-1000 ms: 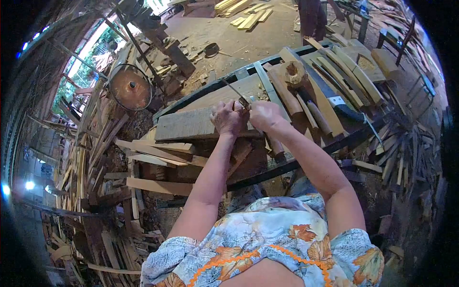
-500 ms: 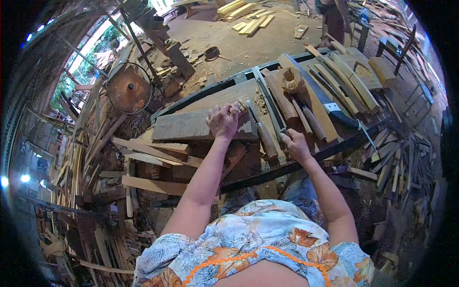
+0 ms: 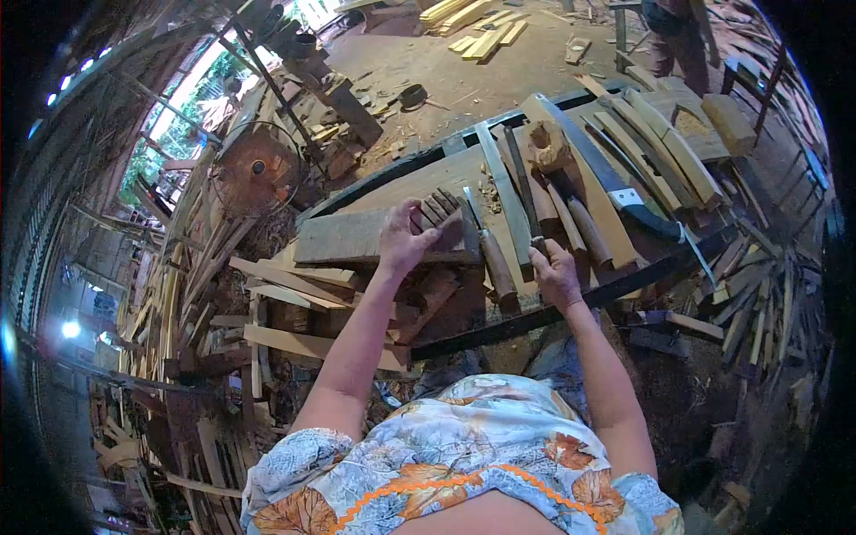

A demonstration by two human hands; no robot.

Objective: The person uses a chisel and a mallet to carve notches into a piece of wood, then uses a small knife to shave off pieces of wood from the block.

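My left hand (image 3: 406,239) is over the thick wooden block (image 3: 343,236), its thumb apart from its fingers. Right beside the fingertips, several short wooden strips (image 3: 439,208) lie side by side at the block's right end. My right hand (image 3: 556,275) is closed around the near end of a long, dark, narrow file-like tool (image 3: 518,174), which points away from me across the bench. Between the hands lies a chisel (image 3: 496,260) with a wooden handle, its blade facing away. A flat grey metal bar (image 3: 505,192) rests just left of the dark tool.
A handsaw (image 3: 599,159) with a black handle, a hollowed wood piece (image 3: 547,147), wooden handles (image 3: 587,230) and curved slats (image 3: 664,147) cover the bench's right side. Scrap wood (image 3: 294,343) is piled at left. A person (image 3: 678,40) stands beyond the bench.
My left hand has drawn back left off the small strips, its thumb now spread. The dark tool in my right hand has swung rightward, away from the grey bar. The view has shifted slightly.
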